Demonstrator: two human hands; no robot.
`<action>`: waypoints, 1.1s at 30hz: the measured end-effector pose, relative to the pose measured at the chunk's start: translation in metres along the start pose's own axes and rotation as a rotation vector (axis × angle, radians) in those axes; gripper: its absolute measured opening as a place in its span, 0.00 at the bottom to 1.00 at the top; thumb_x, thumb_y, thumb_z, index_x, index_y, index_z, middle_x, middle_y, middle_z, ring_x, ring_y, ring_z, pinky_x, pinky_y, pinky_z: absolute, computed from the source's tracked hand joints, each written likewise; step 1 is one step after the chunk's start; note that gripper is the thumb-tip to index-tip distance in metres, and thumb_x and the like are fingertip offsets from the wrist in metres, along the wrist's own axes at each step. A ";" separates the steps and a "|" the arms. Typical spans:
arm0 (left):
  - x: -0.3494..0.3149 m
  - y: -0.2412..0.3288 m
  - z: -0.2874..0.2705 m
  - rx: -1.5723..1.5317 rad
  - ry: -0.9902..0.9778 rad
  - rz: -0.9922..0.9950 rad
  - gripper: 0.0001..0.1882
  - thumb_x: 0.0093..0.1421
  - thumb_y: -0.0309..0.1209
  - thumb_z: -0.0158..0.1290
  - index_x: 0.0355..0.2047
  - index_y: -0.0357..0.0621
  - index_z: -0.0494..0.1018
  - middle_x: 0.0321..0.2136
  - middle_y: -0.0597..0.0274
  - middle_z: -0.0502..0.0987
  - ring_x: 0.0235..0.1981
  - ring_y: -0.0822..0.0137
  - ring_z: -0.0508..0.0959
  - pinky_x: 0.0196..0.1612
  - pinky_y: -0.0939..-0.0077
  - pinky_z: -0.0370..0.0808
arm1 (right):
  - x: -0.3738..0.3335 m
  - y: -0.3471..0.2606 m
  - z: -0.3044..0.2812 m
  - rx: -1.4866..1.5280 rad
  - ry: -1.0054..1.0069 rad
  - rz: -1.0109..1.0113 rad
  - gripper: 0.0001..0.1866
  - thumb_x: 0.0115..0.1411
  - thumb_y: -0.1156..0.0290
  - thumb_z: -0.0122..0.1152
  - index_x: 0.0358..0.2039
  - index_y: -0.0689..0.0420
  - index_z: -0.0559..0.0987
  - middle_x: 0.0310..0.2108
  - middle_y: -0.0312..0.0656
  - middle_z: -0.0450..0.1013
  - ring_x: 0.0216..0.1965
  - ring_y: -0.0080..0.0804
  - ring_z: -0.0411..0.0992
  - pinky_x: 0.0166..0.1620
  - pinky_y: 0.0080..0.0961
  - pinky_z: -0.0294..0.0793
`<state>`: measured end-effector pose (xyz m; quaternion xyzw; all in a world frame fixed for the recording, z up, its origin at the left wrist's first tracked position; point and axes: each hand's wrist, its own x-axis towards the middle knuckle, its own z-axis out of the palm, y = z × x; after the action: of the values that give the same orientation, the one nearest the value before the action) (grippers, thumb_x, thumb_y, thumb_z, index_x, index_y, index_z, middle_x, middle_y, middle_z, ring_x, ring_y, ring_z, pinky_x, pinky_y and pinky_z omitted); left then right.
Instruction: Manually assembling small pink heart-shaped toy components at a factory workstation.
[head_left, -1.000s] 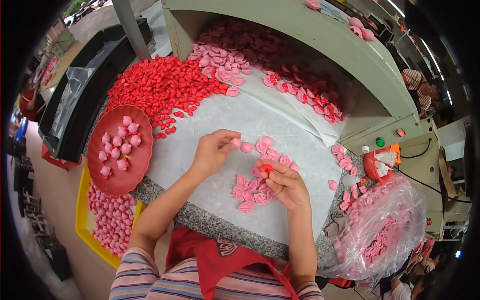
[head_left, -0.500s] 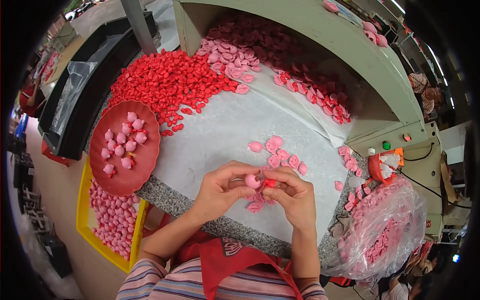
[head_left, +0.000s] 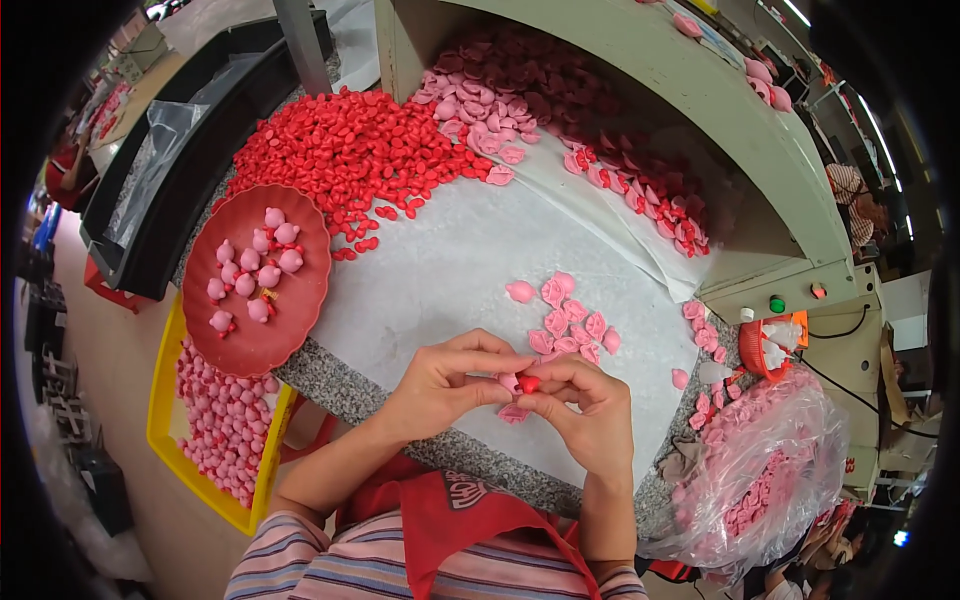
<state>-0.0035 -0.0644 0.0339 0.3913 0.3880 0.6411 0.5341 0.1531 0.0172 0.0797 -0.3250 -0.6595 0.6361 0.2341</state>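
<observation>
My left hand [head_left: 450,385] pinches a small hollow pink plastic piece [head_left: 509,382] between thumb and fingers. My right hand [head_left: 585,405] grips a small glossy red plastic piece [head_left: 529,383] in its fingertips. The red piece meets the pink one at its right side, and fingers partly cover both. Just beyond my hands, several loose pink half-shells [head_left: 566,318] lie on a white sheet [head_left: 440,260]. One more pink shell [head_left: 514,412] sits beneath my fingers.
Red pieces [head_left: 350,140] are heaped at the far left, beside a scalloped red plate [head_left: 205,325] of pink-and-red figures. A yellow crate [head_left: 160,420] stands lower left. A grey-green machine housing [head_left: 750,130] arches over more shells. A clear plastic bag [head_left: 800,480] of pink parts is at right.
My hands have come closer together, and the red piece now touches the pink one instead of standing apart. The whole view has shifted slightly.
</observation>
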 end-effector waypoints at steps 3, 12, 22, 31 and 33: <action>-0.002 -0.006 0.006 0.040 0.096 0.008 0.17 0.50 0.15 0.54 0.41 0.35 0.72 0.38 0.57 0.71 0.39 0.68 0.72 0.43 0.77 0.71 | -0.005 -0.005 0.007 -0.187 0.099 -0.046 0.13 0.44 0.86 0.63 0.33 0.66 0.75 0.30 0.40 0.72 0.29 0.23 0.73 0.32 0.17 0.74; 0.006 -0.001 0.006 -0.056 0.098 -0.244 0.10 0.50 0.17 0.55 0.34 0.33 0.70 0.33 0.59 0.72 0.38 0.70 0.74 0.40 0.77 0.73 | -0.009 0.007 0.021 -0.447 0.229 -0.153 0.15 0.40 0.81 0.67 0.31 0.62 0.74 0.27 0.38 0.72 0.25 0.21 0.72 0.30 0.15 0.73; 0.014 -0.024 0.005 0.002 0.144 -0.090 0.09 0.51 0.18 0.54 0.34 0.34 0.70 0.30 0.60 0.74 0.35 0.74 0.74 0.34 0.83 0.73 | 0.007 0.030 0.011 -0.497 0.230 -0.311 0.13 0.42 0.79 0.67 0.29 0.62 0.74 0.24 0.37 0.70 0.20 0.19 0.69 0.23 0.15 0.70; 0.100 -0.029 0.036 0.225 0.228 -0.005 0.26 0.53 0.29 0.56 0.52 0.44 0.61 0.46 0.57 0.63 0.42 0.69 0.71 0.44 0.77 0.71 | 0.137 0.043 -0.159 -1.006 0.864 -0.363 0.10 0.48 0.73 0.62 0.33 0.57 0.76 0.29 0.41 0.73 0.28 0.31 0.71 0.33 0.26 0.70; 0.085 -0.024 0.031 0.439 0.169 0.133 0.26 0.53 0.28 0.56 0.52 0.46 0.62 0.45 0.56 0.62 0.42 0.64 0.71 0.43 0.76 0.72 | 0.161 0.044 -0.199 -1.254 0.983 -0.152 0.11 0.49 0.69 0.61 0.34 0.54 0.77 0.30 0.43 0.73 0.30 0.38 0.72 0.35 0.32 0.70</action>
<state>0.0238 0.0248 0.0311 0.4677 0.5345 0.6057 0.3587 0.1931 0.2699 0.0355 -0.5932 -0.7361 -0.0870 0.3142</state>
